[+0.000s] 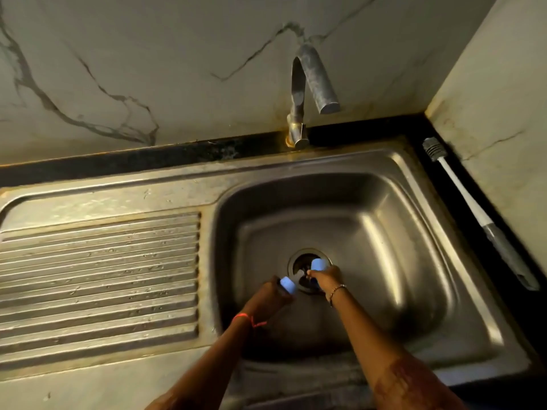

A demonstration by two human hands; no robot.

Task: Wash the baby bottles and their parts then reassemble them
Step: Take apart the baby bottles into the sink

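Low in the sink (pixel 393 208) basin, right over the drain (pixel 299 259), two small items are held, one per hand. The left blue-capped bottle (pixel 288 284) is gripped by the left hand (pixel 270 295), fingers curled round it. The right blue-capped bottle (pixel 319 264) is gripped by the right hand (pixel 325 280), cap pointing away from the wrist. Only the pale blue caps are clearly seen. The bodies are mostly hidden by fingers and shadow, so bottle type is assumed from the task.

Handling, judged: light, hard plastic, stiff, not fragile. It is likely to be slippery once wet or soapy. The body is best wrapped with the whole hand and the cap or collar twisted with the other. Soft teats, if fitted under the caps, should be pinched gently at the base. Small parts could be lost down the open drain, so they are best taken apart off to its side.

No water is seen running from the tap (pixel 313 81). A ribbed drainboard (pixel 100 276) lies left of the basin. A long-handled bottle brush (pixel 461 187) lies on the dark worktop (pixel 177 156) at the right, well apart from the hands. A marbled wall (pixel 148 54) stands behind.
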